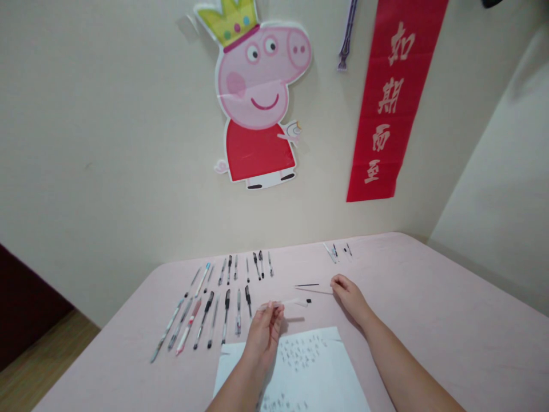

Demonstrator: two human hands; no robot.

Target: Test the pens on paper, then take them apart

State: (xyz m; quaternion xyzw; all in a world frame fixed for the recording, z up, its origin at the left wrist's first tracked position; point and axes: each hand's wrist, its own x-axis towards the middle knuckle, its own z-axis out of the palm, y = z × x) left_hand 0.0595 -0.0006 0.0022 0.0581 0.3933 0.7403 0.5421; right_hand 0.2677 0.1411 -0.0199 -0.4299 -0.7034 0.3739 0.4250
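Note:
My left hand is closed, with its fingertips pinching a pale see-through pen barrel above the top edge of the written paper. Just to its right lie a whitish pen part and a small black piece. My right hand pinches the right end of a thin pen refill, which points left, low over the table. A dark refill lies just beyond it. Fine detail at the fingertips is too small to make out.
Two rows of pens lie on the pink-covered table at the left. Several pen parts are near the back edge. Behind the table stands a wall with a cartoon pig cutout and a red banner.

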